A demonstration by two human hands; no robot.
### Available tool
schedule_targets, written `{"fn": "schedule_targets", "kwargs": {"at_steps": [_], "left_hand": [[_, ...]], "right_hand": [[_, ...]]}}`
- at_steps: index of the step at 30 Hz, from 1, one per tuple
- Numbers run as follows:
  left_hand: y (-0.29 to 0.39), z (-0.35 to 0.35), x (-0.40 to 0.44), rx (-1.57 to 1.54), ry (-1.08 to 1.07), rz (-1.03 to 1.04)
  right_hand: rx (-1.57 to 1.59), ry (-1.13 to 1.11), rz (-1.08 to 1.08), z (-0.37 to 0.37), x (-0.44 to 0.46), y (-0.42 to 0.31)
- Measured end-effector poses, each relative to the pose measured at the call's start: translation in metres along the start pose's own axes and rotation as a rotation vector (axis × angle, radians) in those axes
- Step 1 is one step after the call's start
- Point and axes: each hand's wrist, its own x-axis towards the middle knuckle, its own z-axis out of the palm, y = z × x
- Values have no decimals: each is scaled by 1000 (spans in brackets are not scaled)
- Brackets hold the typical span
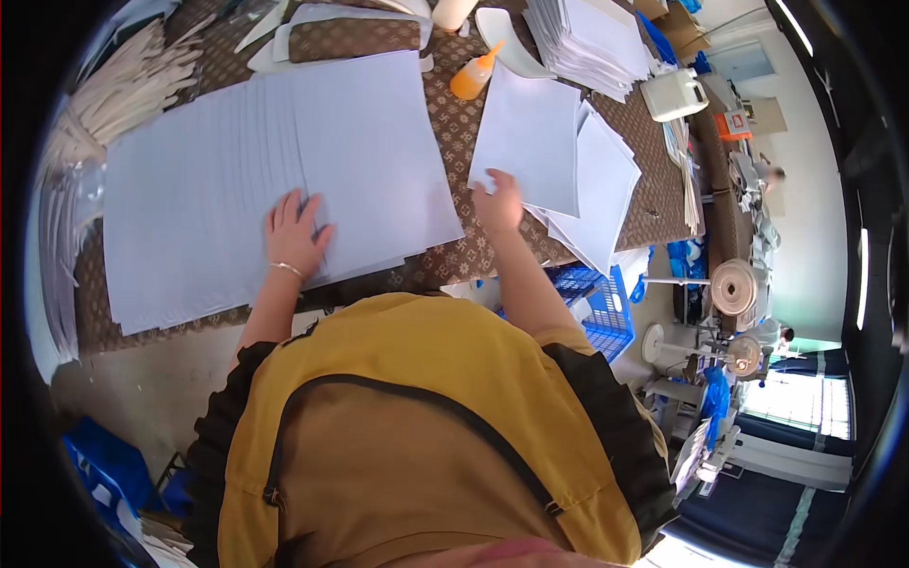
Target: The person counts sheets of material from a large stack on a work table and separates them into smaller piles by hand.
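My left hand (297, 234) lies flat with fingers spread on a broad row of overlapping white sheets (379, 142), near their lower edge. Close to the lower left corner of a separate white sheet (530, 133) is my right hand (499, 204), its fingers curled at that corner and holding it. Beneath that sheet, more white sheets (606, 180) fan out to the right. Whether the sheets are paper or thin fabric is unclear. An orange squeeze bottle (471, 78) with a pointed tip stands above the gap between the two groups.
The table has a brown patterned cover (454, 118). Toward the back are a stack of white sheets (592, 43) and a white jug (674, 95). Bundled pale strips (133, 90) lie at the left. A blue crate (606, 312) stands below the right edge. Other people work farther off.
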Motion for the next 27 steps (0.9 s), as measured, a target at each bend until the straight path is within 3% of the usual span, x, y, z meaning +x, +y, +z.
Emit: {"fn": "schedule_targets", "kwargs": {"at_steps": [2,6,7,9,10,12,14,16,17,18,21,25,27], "left_hand": [[-2,-4,2,22,5,3],[1,-10,6,-1,-73,-52],[1,-10,7,-28,-102,-104],[8,-10,12,-81,-151,-223],[17,-10,17,-63,-142,-233],[36,-9,28,152,-106,-384],[57,1,37,281,-87,-477],[83,31,56,10,204,-336],[104,50,67,-106,210,-226],[151,50,84,-465,20,-461],[218,115,117,-803,-356,-515],[279,158,142,-778,-284,-564],[285,159,146,-1128,-410,-556]], "right_hand": [[-125,197,-51,-27,23,39],[-353,340,404,-76,63,116],[-339,337,403,-82,71,137],[-115,44,578,-82,88,177],[-98,34,568,-73,91,193],[458,-117,444,-59,92,214],[634,-198,402,-72,87,209],[811,-275,365,-101,84,197],[889,-306,369,-115,83,199],[966,-338,376,-128,80,202],[1186,-425,393,-163,70,207],[1197,-546,305,-188,51,216],[1198,-458,162,-191,34,217]]}}
